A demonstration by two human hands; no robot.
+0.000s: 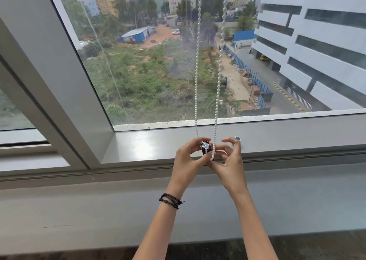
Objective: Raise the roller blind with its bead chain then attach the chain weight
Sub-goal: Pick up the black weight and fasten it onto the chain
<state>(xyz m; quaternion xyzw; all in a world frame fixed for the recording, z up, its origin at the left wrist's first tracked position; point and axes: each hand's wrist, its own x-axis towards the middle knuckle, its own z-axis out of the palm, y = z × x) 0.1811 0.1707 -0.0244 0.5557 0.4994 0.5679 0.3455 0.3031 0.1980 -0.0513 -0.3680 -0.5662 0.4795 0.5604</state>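
left hand (186, 160) grip holds small black cylindrical chain weight (205, 150) over grey window sill (148, 146) | white plastic bead chain (197, 71) bunched in its top | right hand (231, 160) grip: cannot tell | risk: loosely seated beads slip out

Big window pane (158, 71) fills the view, with soft daylight and a green plot (148, 85) outside. A white multi-storey building (320, 41) stands on the right. The grey frame (49, 71) slants down on the left to a pale sill (122, 148) catching a bright glare. Below runs a wide grey ledge (89, 210).
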